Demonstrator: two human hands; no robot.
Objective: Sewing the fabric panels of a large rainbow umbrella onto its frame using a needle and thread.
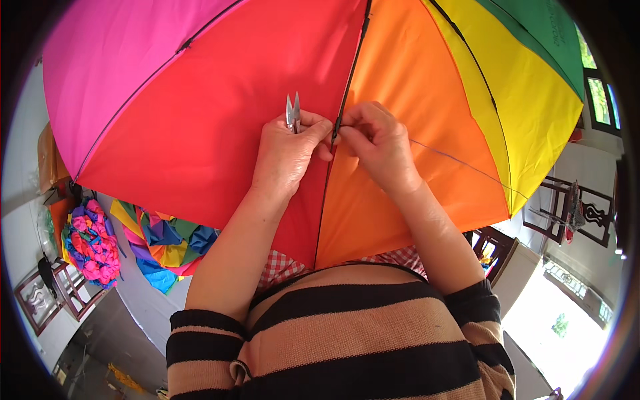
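Note:
An opened umbrella (200,127) with pink, red, orange, yellow and green panels spreads in front of me, its ribs facing me. Both hands meet at the black rib (347,87) on the seam between red and orange. My left hand (290,147) is closed around small metal thread snips (293,115), blades pointing up, while its thumb and finger touch the rib. Against the rib's other side, my right hand (380,140) pinches; a dark thread (460,162) trails from near it across the orange panel. Whether a needle is in those fingertips cannot be made out.
At the left lie a bundle of bright ruffled cloth (93,243) and a heap of multicoloured umbrella fabric (167,240). Dark wooden chairs (580,210) stand at the right, and another chair (57,293) is at the left. A bright doorway (560,327) opens lower right.

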